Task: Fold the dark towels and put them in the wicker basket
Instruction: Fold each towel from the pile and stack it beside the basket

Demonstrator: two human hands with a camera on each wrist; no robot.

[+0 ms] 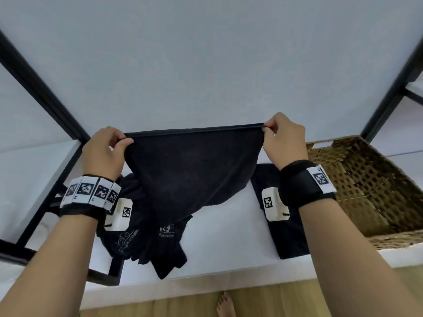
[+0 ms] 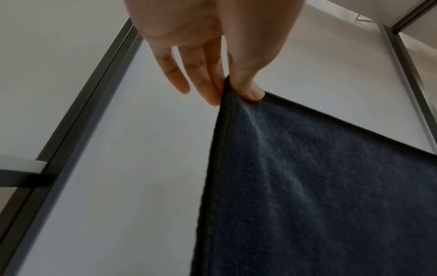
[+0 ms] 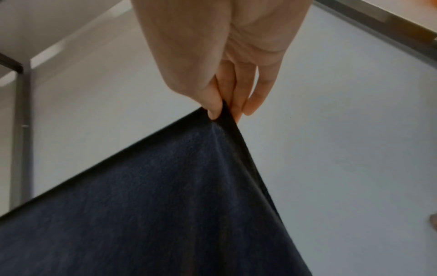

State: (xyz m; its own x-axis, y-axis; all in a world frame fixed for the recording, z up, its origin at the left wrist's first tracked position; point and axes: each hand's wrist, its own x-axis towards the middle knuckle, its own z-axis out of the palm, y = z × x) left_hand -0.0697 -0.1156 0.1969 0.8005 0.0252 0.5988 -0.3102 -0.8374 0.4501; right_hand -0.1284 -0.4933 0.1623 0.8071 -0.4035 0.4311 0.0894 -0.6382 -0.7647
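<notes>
Head view: your left hand (image 1: 104, 150) and right hand (image 1: 284, 140) each pinch a top corner of the dark towel (image 1: 192, 170), stretched in the air above the white shelf (image 1: 229, 236), left of the wicker basket (image 1: 366, 184).

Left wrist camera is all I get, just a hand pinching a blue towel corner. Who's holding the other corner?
Observer: The right hand pinches the other top corner of the held towel, stretched between it and the left hand.
Child: Where's the basket?
Observer: The wicker basket sits on the white surface, to the right of the right hand.
Child: Any more towels?
Observer: Yes, a crumpled dark pile lies under the held towel, and a flat dark towel lies beside the basket.
</notes>
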